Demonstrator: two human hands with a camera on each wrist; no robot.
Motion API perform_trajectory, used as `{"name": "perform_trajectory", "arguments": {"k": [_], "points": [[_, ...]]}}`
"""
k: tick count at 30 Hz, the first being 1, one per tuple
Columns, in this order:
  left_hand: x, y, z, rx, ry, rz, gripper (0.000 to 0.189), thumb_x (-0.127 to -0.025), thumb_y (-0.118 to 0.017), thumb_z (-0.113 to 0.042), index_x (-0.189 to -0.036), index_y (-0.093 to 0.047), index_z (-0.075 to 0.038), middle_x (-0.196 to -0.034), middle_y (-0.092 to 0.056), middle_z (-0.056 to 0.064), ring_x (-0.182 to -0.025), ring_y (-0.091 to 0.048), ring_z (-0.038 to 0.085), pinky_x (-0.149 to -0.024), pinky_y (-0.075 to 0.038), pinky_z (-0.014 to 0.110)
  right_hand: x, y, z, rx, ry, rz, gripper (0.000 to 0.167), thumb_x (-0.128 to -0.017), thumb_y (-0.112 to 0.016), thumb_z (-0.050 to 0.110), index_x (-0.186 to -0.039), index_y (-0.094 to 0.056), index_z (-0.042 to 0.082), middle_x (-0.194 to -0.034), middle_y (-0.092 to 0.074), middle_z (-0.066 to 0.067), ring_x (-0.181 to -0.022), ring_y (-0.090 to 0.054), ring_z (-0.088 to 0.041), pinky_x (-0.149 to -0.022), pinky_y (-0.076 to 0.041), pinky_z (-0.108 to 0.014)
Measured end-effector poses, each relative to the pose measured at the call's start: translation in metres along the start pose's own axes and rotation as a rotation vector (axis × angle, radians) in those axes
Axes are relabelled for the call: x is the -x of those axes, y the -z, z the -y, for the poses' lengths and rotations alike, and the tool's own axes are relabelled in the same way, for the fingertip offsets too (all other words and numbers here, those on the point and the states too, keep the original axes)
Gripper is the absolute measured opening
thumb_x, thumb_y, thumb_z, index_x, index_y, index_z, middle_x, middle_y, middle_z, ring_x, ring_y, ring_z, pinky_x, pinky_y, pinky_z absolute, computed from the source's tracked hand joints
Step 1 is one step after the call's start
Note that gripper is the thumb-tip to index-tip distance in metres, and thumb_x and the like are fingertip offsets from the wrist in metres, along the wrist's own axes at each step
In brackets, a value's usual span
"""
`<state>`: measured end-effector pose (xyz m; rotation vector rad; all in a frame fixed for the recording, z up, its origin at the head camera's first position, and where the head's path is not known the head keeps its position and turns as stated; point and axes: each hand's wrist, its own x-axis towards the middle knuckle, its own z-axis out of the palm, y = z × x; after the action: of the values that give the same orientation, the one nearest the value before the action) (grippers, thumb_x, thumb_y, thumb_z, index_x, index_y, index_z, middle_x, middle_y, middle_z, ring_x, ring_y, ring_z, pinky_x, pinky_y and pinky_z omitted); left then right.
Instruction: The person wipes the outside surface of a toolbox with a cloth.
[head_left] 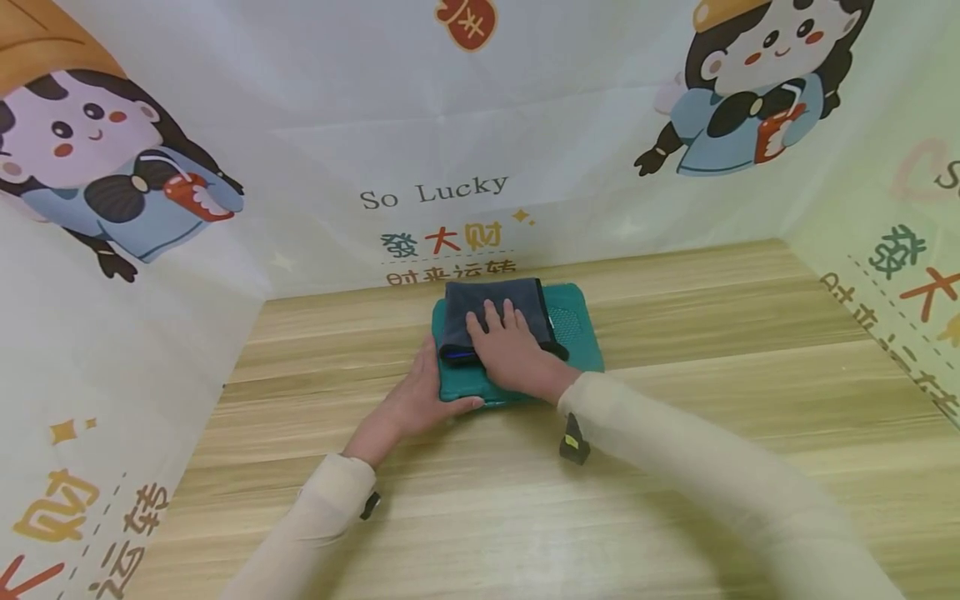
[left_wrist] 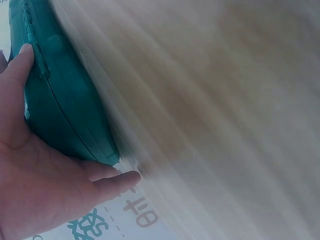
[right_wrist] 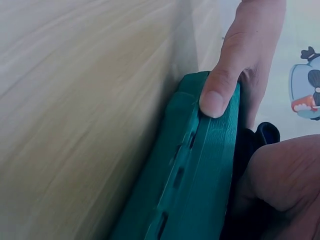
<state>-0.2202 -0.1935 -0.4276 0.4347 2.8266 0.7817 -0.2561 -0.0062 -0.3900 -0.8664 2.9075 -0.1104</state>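
Note:
A flat teal-green plastic case [head_left: 583,333] lies closed on the wooden table, near the back wall. On its lid sits a folded dark blue-grey cloth [head_left: 491,293] with black edging, covering the left and middle part. My right hand [head_left: 512,352] rests on the cloth with its fingers spread and pointing away from me. At the case's front left corner, my left hand [head_left: 411,402] holds it steady. Its thumb [right_wrist: 215,102] lies along the front edge, over the seam, while the straight fingers [left_wrist: 112,182] run along the left side.
The wooden table [head_left: 487,517] reaches to printed fabric walls [head_left: 315,167] at the back and on both sides. The back wall rises close behind the case. A small dark device [head_left: 574,442] hangs at the right wrist.

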Motion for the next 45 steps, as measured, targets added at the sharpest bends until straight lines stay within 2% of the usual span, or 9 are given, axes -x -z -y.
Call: {"name": "perform_trajectory", "arguments": {"k": [7, 14, 22, 27, 32, 34, 36, 41, 45], "points": [[-0.001, 0.001, 0.001, -0.045, -0.034, 0.007, 0.120, -0.090, -0.070, -0.060, -0.160, 0.006, 0.000, -0.164, -0.003, 0.026, -0.146, -0.026, 0.039, -0.113, -0.033, 0.049, -0.010, -0.001, 0.008, -0.029, 0.068, -0.013, 0.059, -0.108, -0.050, 0.014, -0.161, -0.025, 0.006, -0.163, -0.016, -0.027, -0.148, -0.010, -0.049, -0.118, -0.016, -0.053], [-0.001, 0.002, 0.003, -0.040, -0.092, 0.009, 0.111, -0.091, -0.072, -0.055, -0.162, -0.004, -0.001, -0.162, -0.011, 0.028, -0.145, -0.026, 0.040, -0.112, -0.034, 0.051, -0.006, -0.005, 0.008, -0.005, 0.138, -0.023, 0.066, -0.104, -0.059, 0.014, -0.161, -0.025, 0.005, -0.163, -0.019, -0.025, -0.149, -0.011, -0.045, -0.119, -0.016, -0.052], [0.000, 0.003, 0.003, 0.035, -0.146, -0.022, 0.109, -0.091, -0.078, -0.043, -0.162, -0.005, -0.004, -0.161, -0.010, 0.028, -0.146, -0.025, 0.041, -0.112, -0.032, 0.053, 0.011, -0.010, 0.008, 0.020, 0.253, -0.090, 0.078, -0.100, -0.068, 0.033, -0.159, -0.028, 0.002, -0.160, -0.025, -0.027, -0.147, -0.018, -0.049, -0.116, -0.022, -0.054], [-0.002, 0.001, 0.001, 0.101, -0.206, -0.066, 0.112, -0.087, -0.084, -0.034, -0.161, -0.007, -0.001, -0.160, -0.015, 0.029, -0.145, -0.026, 0.041, -0.112, -0.032, 0.053, 0.021, -0.012, 0.003, 0.013, 0.307, -0.118, 0.073, -0.101, -0.068, 0.027, -0.159, -0.030, 0.002, -0.159, -0.028, -0.026, -0.146, -0.020, -0.049, -0.116, -0.024, -0.054], [-0.005, 0.001, 0.005, 0.029, -0.312, -0.090, 0.103, -0.086, -0.085, -0.030, -0.160, -0.020, 0.001, -0.160, -0.024, 0.025, -0.146, -0.024, 0.041, -0.114, -0.027, 0.056, 0.027, -0.013, -0.006, -0.014, 0.378, -0.096, 0.066, -0.102, -0.062, 0.013, -0.160, -0.030, 0.005, -0.161, -0.026, -0.023, -0.148, -0.017, -0.046, -0.118, -0.021, -0.052], [-0.006, 0.001, 0.006, 0.015, -0.336, -0.088, 0.103, -0.086, -0.085, -0.029, -0.160, -0.020, 0.001, -0.161, -0.024, 0.025, -0.146, -0.023, 0.040, -0.115, -0.026, 0.055, 0.028, -0.013, -0.011, -0.016, 0.404, -0.078, 0.064, -0.103, -0.058, 0.008, -0.160, -0.029, 0.006, -0.163, -0.024, -0.021, -0.149, -0.015, -0.044, -0.118, -0.018, -0.051], [-0.005, 0.002, 0.006, 0.010, -0.300, -0.072, 0.106, -0.087, -0.084, -0.030, -0.160, -0.015, 0.003, -0.161, -0.019, 0.028, -0.147, -0.021, 0.042, -0.115, -0.026, 0.054, 0.030, -0.012, -0.016, -0.013, 0.433, -0.062, 0.063, -0.103, -0.054, 0.001, -0.161, -0.029, 0.008, -0.164, -0.022, -0.019, -0.150, -0.014, -0.042, -0.119, -0.017, -0.050], [0.002, 0.004, 0.005, -0.021, -0.119, 0.002, 0.109, -0.092, -0.076, -0.033, -0.158, 0.001, 0.007, -0.159, -0.005, 0.036, -0.146, -0.016, 0.048, -0.113, -0.029, 0.054, 0.031, -0.009, -0.029, -0.023, 0.495, -0.037, 0.069, -0.098, -0.052, -0.011, -0.161, -0.031, 0.010, -0.164, -0.023, -0.016, -0.150, -0.015, -0.039, -0.120, -0.014, -0.048], [0.004, 0.004, 0.005, -0.026, -0.097, 0.013, 0.106, -0.094, -0.074, -0.031, -0.157, 0.002, 0.010, -0.158, -0.005, 0.038, -0.145, -0.019, 0.049, -0.113, -0.030, 0.053, 0.031, -0.009, -0.042, -0.058, 0.559, -0.035, 0.076, -0.093, -0.052, -0.017, -0.160, -0.034, 0.011, -0.164, -0.025, -0.015, -0.150, -0.016, -0.038, -0.120, -0.014, -0.045]]}}
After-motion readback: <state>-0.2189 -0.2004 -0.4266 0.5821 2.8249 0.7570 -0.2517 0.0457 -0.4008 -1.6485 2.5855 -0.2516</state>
